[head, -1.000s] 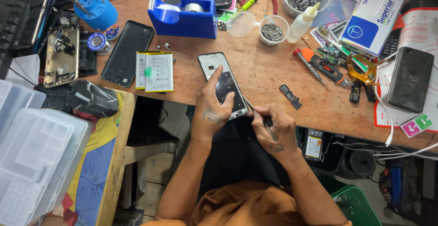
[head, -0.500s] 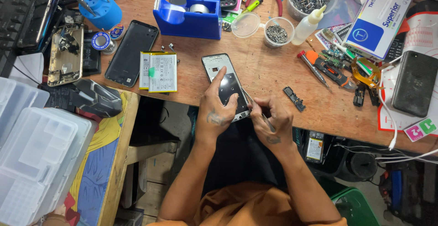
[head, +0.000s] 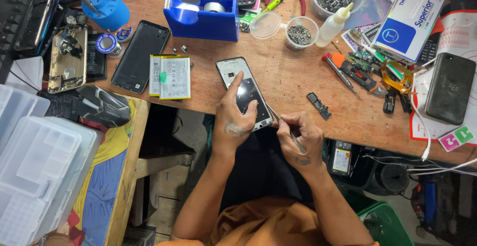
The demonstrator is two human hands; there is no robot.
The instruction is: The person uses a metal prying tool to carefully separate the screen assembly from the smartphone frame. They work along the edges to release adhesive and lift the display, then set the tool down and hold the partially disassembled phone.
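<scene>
From the head camera, looking down: the left hand (head: 237, 119) lies over an opened phone frame (head: 243, 92) at the near edge of the wooden tabletop (head: 293, 84), roughly midway along it. The forefinger stretches flat up the frame while the thumb and other fingers curl round its lower end — a firm hold that pins it to the wood. Just beside it, the right hand (head: 300, 139) is closed round a thin metal tool (head: 278, 118), fingers bunched tight, the tip touching the frame's lower right corner at the table edge.

Left of the frame lie two flat batteries (head: 170, 76) and a dark phone back (head: 140, 56). Behind it stands a blue tape dispenser (head: 201, 20); to the right of that, a small clear cup of screws (head: 301, 32) and a white squeeze bottle (head: 335, 23). A small dark part (head: 319, 105) lies apart, to the right of the hands — beyond it, a red-tipped screwdriver (head: 339, 72).
</scene>
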